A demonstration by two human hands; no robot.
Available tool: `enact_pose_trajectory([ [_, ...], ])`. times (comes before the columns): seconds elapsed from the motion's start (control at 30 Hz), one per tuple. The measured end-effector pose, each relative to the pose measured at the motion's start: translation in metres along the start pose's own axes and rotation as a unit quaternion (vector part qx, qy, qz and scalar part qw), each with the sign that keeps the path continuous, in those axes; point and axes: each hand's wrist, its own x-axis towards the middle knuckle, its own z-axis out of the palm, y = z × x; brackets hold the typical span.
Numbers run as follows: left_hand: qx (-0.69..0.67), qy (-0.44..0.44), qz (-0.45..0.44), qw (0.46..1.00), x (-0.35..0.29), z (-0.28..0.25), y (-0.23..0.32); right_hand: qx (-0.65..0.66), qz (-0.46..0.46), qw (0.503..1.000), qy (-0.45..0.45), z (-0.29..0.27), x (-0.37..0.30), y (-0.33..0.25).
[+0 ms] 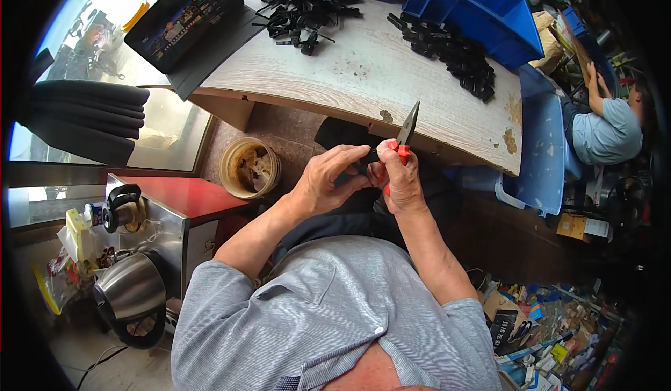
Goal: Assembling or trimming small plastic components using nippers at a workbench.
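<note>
My right hand [404,181] is wrapped round the red handles of a pair of long-nosed pliers [410,124], their pointed metal jaws aimed up and away toward the table edge. Close beside it, my left hand [330,175] has its fingers and thumb curled in, pinching a small black part [366,159]. Most of that part is hidden between the two hands. On the table lie a loose pile of black plastic parts [305,15] and, farther right, a longer heap of black parts [451,54].
The pale wooden table [335,76] has worn patches at its right edge. Blue bins [482,13] stand behind; a blue tub [535,139] is right. A laptop-like screen [189,24], bucket [249,168], red-topped cabinet [185,194] and kettle [133,289] are left. A co-worker [607,129] sits far right.
</note>
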Motion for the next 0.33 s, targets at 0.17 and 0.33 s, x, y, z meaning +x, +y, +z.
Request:
enact_pose_trajectory([
  [0.17,0.061,0.013,0.029,0.998,-0.002,0.006,-0.001,-0.018,0.0,0.999,0.043,0.001,0.0,0.005],
  [0.33,0.068,0.01,-0.075,0.995,-0.014,0.012,-0.003,-0.035,0.019,0.997,0.069,0.006,-0.005,0.006],
])
